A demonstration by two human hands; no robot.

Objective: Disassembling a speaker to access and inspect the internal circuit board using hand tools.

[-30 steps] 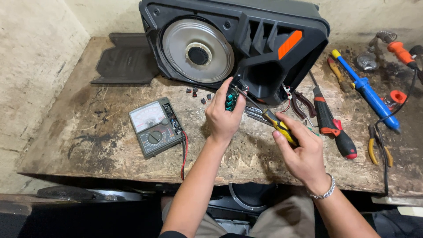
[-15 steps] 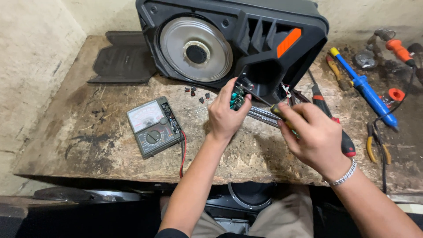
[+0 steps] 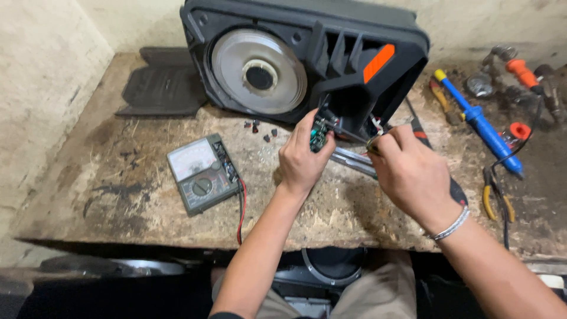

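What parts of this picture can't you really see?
Head view only:
- Tool in the right hand: fingers cover most of it; kind unclear.
- Small green circuit board in the left hand: half covered by fingers, parts too small.
- Inside the speaker cabinet opening: dark shadow.
- Yellow-handled pliers: jaws blurred.

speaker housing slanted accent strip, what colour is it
Orange, on the black speaker housing; the strip shows best in the head view.

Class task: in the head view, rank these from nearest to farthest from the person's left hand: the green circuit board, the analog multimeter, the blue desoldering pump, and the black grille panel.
1. Green circuit board: held in the left hand.
2. Analog multimeter: on the bench to its left.
3. Black grille panel: far back left, by the wall.
4. Blue desoldering pump: far right, past the right hand.
Panel and pump are close to call.
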